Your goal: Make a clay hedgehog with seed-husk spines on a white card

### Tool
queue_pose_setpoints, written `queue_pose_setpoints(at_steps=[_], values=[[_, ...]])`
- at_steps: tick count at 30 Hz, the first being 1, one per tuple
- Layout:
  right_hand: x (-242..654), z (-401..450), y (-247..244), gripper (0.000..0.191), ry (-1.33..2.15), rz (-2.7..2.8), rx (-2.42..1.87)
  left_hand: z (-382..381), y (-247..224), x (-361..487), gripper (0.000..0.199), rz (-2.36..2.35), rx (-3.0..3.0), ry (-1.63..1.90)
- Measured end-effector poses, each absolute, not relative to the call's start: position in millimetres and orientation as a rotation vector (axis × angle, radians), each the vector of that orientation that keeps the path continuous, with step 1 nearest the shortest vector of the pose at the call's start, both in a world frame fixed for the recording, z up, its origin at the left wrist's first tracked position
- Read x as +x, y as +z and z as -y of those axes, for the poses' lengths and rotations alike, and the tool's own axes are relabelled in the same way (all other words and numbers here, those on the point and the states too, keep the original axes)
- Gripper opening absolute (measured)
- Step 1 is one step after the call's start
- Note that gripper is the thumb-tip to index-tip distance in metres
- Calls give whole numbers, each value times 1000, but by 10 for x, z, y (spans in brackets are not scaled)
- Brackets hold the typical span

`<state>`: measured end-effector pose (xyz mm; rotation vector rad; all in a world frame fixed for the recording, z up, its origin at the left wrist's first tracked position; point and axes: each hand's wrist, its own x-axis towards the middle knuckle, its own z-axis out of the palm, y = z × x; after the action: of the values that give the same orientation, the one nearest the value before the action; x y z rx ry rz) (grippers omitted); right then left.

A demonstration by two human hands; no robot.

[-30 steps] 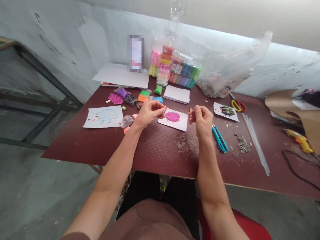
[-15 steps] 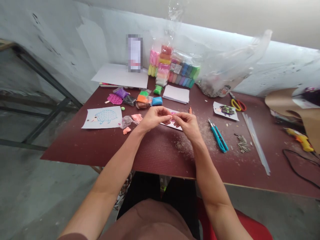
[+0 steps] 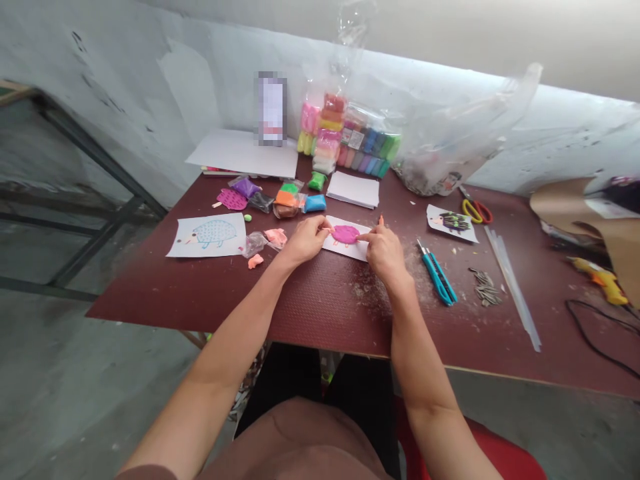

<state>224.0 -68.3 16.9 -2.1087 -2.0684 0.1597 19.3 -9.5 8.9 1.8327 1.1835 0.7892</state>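
Note:
A white card [image 3: 359, 252] lies in front of me with a magenta clay oval [image 3: 346, 234] spread on it and small orange drawn feet below. My left hand [image 3: 306, 240] pinches a small bit of peach clay [image 3: 329, 229] at the oval's left end. From the right, my right hand [image 3: 386, 253] reaches onto the card, its index finger stretched to the oval's right edge and the other fingers bent. Left of my left hand are a torn lump of peach clay [image 3: 255, 261] and more peach clay in an opened wrapper [image 3: 275, 237].
A blue hedgehog drawing [image 3: 215, 235] lies left. Clay packets [image 3: 286, 200], paper sheets [image 3: 353, 189] and bagged clay [image 3: 367, 140] stand behind. To the right are a turquoise cutter [image 3: 438, 275], scissors [image 3: 475, 208], sunflower seeds [image 3: 484, 287], glue sticks [image 3: 513, 290] and a glue gun [image 3: 603, 279].
Both hands were together above the card, fingers meeting at the peach clay. They have parted and come down to the card, left hand with the clay, right hand at the oval's other side.

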Motion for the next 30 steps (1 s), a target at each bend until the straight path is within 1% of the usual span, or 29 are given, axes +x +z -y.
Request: queue_pose_setpoints(at_steps=[4, 9, 16, 21, 26, 28, 30], values=[[2216, 710, 244, 48, 169, 2137, -2171, 83, 99, 170, 12, -1277, 1877, 715], [2165, 752, 337, 50, 159, 2156, -2251, 53, 64, 153, 11, -1270, 1878, 730], [2194, 740, 314, 51, 60, 2051, -2196, 46, 65, 144, 10, -1274, 1875, 716], [2164, 727, 279, 50, 173, 2162, -2165, 54, 79, 135, 10, -1269, 1869, 732], [2158, 736, 276, 50, 195, 2118, -2189, 51, 100, 124, 11, -1265, 1846, 710], [2162, 749, 281, 47, 179, 2031, -2132, 44, 87, 125, 12, -1261, 1827, 714], [2164, 764, 294, 38, 146, 1894, -2081, 36, 66, 128, 12, -1237, 1805, 733]])
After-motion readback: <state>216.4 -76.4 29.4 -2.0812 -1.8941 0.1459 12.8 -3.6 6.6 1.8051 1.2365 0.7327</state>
